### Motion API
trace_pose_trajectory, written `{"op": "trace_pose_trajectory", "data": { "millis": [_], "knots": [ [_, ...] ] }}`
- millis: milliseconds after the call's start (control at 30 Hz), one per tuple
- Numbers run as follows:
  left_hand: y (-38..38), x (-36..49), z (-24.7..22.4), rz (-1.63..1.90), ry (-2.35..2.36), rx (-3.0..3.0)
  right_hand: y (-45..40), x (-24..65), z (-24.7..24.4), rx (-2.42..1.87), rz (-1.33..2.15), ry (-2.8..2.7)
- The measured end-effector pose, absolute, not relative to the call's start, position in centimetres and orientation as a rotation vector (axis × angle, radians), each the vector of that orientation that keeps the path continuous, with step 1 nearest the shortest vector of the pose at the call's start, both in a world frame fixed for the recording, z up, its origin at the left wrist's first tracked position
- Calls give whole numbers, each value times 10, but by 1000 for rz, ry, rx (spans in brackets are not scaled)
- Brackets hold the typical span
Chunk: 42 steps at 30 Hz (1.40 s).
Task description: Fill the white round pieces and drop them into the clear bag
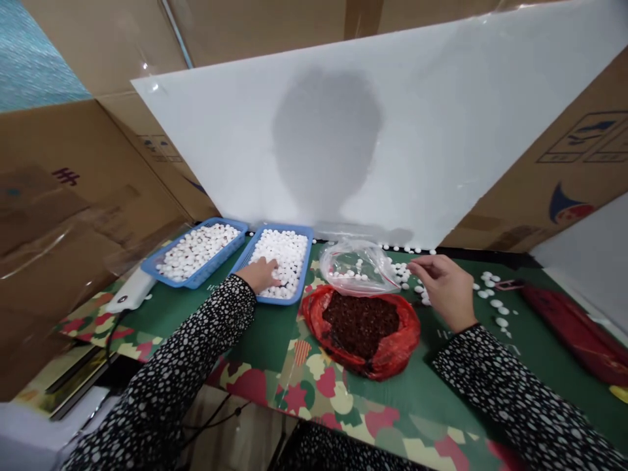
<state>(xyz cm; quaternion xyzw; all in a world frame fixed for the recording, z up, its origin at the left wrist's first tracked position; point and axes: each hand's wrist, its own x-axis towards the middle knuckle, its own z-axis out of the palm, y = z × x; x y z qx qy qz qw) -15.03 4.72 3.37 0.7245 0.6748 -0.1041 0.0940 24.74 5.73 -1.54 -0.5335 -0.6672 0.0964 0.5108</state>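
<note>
My left hand (pixel 262 275) reaches over the near left side of a blue plastic basket (pixel 308 261) full of small white balls (pixel 284 252). Its visible fingers are apart and touch the balls. My right hand (pixel 446 284) is raised above the mat, right of a clear zip bag (pixel 343 248) with some white balls in it. The thumb and fingertips are pinched together; what they hold, if anything, is too small to make out. In front of the bag, between my hands, an open red plastic bag (pixel 409 333) contains dark brown crumbly material (pixel 360 324).
Another blue basket (pixel 196 280) of white balls stands at the left, beside a white device (pixel 131 291) with a black cable. Loose balls (pixel 495 303) lie on the green mat (pixel 267 333). A dark red pouch (pixel 569 327) lies at right. Cardboard and a white board (pixel 235 144) enclose the table.
</note>
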Motion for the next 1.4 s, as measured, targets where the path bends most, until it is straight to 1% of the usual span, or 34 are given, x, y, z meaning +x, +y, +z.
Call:
{"op": "trace_pose_trajectory", "data": {
  "millis": [267,400,567,733,833,967,1067,1233,1300,1400],
  "knots": [
    [57,-147,19,-227,1997,2143,54,240,-21,-1193,176,-1659],
    [56,-151,17,-110,1952,2075,56,240,-25,-1176,203,-1632],
    [62,-162,26,203,1976,1913,58,241,-27,-1153,291,-1575],
    [66,-172,47,591,1925,1611,59,237,-22,-1115,649,-1323],
    [60,-167,64,822,1782,1401,57,232,-15,-1065,759,-1263],
    [47,-140,87,1048,1544,1221,49,222,-2,-977,915,-1256],
    [32,-101,90,1096,1406,1141,40,212,5,-924,1041,-1274],
    [7,-26,61,1092,937,813,26,196,9,-862,1265,-1322],
    [3,-7,47,1066,870,755,22,193,13,-848,1293,-1333],
    [7,2,32,1054,820,748,14,193,23,-813,1248,-1365]
  ]
}}
